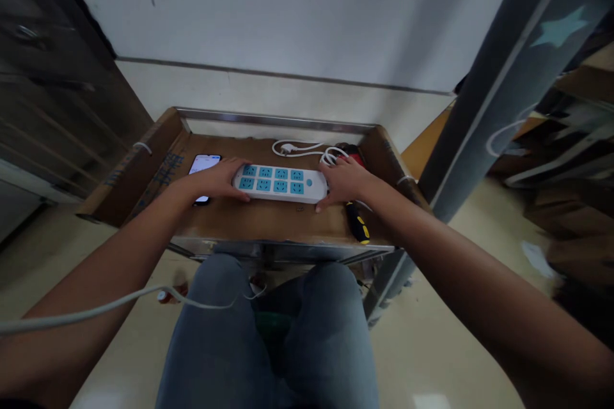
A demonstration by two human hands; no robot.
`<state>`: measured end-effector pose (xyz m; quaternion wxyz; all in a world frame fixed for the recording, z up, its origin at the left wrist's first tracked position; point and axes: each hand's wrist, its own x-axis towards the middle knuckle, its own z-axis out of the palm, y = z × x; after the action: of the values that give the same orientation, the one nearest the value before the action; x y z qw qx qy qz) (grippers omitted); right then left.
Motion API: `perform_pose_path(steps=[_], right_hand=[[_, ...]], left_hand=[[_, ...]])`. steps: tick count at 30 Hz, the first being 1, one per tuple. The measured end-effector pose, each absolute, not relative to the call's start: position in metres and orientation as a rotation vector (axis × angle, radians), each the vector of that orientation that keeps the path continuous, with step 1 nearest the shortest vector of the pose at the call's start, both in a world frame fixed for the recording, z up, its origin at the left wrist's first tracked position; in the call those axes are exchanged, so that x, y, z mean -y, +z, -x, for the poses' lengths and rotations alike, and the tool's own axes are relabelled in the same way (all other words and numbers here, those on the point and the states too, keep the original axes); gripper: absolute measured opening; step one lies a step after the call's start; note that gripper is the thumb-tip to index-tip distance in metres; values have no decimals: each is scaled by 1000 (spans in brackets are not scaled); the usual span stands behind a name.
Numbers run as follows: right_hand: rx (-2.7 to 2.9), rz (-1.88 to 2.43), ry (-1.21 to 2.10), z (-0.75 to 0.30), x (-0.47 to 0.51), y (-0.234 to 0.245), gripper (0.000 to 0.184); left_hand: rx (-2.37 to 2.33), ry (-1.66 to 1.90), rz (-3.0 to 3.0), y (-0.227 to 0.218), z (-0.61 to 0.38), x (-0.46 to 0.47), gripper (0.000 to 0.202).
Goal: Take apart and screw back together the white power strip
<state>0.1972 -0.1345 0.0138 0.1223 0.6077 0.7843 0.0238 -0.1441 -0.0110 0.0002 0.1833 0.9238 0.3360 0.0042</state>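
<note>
A white power strip (pixel 281 183) with several blue sockets lies across a small cardboard-covered table (pixel 268 220). My left hand (pixel 218 179) grips its left end, fingers curled round the edge. My right hand (pixel 343 182) grips its right end, thumb on the near side. The strip's white cable and plug (pixel 302 150) coil just behind it.
A phone (pixel 203 165) with a lit screen lies left of the strip, partly under my left hand. A black-and-yellow screwdriver (pixel 358 222) rests near the table's right front edge. A red object peeks out behind my right hand. A grey pillar (pixel 484 121) stands right. A white cable crosses my knees.
</note>
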Motion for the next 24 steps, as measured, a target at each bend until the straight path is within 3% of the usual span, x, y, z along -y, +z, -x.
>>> perform_pose_path(steps=[6, 11, 14, 24], right_hand=[[-2272, -1784, 42, -198, 132, 10, 108], [-2284, -1795, 170, -200, 144, 9, 68], [-2317, -1802, 300, -199, 157, 14, 57], [-2566, -1558, 379, -188, 173, 19, 43]], left_hand=[[-1040, -97, -2805, -5, 132, 27, 115], [-1098, -28, -2853, -10, 130, 46, 122], [-1090, -32, -2839, -10, 133, 47, 131], [-1074, 20, -2789, 6, 135, 39, 104]])
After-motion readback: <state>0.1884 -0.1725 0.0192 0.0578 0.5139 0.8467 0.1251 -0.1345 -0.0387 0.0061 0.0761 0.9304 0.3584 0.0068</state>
